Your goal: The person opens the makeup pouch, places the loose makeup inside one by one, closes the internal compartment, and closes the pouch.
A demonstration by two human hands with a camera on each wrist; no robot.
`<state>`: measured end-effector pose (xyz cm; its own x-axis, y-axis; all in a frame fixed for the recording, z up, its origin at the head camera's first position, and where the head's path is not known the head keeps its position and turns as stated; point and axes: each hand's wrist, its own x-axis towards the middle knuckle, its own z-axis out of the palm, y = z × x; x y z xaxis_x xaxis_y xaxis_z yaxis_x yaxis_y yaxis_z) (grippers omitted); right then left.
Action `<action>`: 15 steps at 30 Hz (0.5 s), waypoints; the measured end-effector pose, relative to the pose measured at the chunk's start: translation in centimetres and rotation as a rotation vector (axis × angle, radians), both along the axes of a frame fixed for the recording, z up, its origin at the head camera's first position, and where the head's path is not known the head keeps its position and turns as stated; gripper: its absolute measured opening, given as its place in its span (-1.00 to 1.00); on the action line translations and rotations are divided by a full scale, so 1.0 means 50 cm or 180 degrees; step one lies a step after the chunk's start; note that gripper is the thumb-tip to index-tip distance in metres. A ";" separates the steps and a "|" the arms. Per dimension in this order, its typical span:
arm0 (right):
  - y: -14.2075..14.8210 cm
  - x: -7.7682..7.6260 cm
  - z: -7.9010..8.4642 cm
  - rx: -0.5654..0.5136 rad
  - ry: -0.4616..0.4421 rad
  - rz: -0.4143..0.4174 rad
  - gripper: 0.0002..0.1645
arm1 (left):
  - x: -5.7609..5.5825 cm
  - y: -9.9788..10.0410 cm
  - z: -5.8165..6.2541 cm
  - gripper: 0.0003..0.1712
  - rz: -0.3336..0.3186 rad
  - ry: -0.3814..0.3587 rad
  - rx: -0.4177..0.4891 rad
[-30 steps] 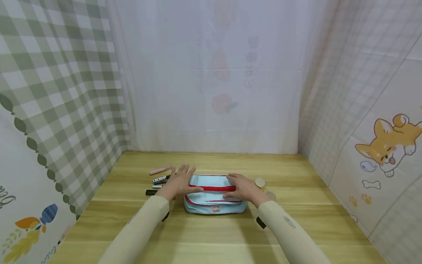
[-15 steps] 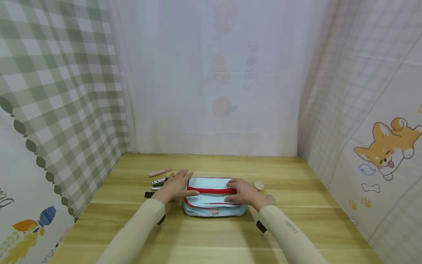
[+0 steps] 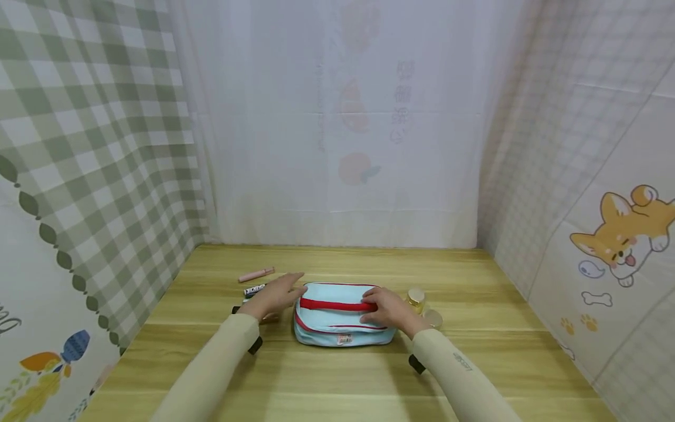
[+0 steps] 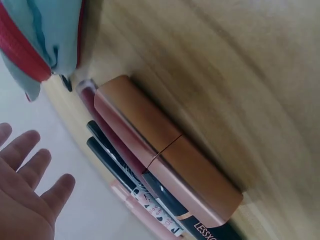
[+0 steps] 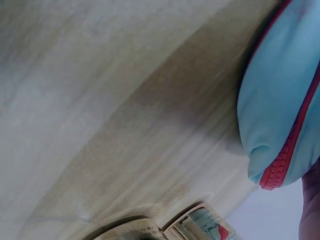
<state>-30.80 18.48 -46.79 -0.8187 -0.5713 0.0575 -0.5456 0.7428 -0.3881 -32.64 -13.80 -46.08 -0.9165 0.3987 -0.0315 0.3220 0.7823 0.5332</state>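
A light blue zip pouch [image 3: 337, 319] with red trim and a red strap [image 3: 334, 305] lies on the wooden table, its zipper side towards me. My right hand [image 3: 392, 309] rests on the pouch's right end, fingertips at the strap and thumb lower on the top. To the left of the pouch, my left hand [image 3: 275, 297] is apart from it, fingers spread and holding nothing. Under and beyond that hand lie cosmetics: a rose-gold rectangular tube [image 4: 165, 150], a black pen-like tube with lettering [image 4: 185, 212], a patterned pen [image 3: 254, 290] and a pink tube [image 3: 256, 274].
Right of the pouch stand a gold-lidded jar [image 3: 416, 297] and a round pale-gold item [image 3: 433, 318]. A white curtain [image 3: 337, 223] hangs along the table's back edge. Patterned cloths [image 3: 137, 146] enclose both sides.
My left hand has lifted off the pouch's left end and moved left towards the cosmetics. My right hand stays on the right end, its fingers drawn slightly closer to the strap.
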 end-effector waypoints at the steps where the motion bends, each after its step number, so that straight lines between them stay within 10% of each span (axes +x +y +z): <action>1: 0.000 -0.001 -0.001 0.0006 -0.0005 0.0000 -0.45 | -0.004 -0.003 -0.001 -0.32 0.0019 -0.0036 0.0047; 15: -0.003 -0.012 -0.014 -0.0058 0.0069 -0.0104 -0.64 | -0.043 -0.008 -0.008 -0.42 -0.0098 -0.0048 0.0051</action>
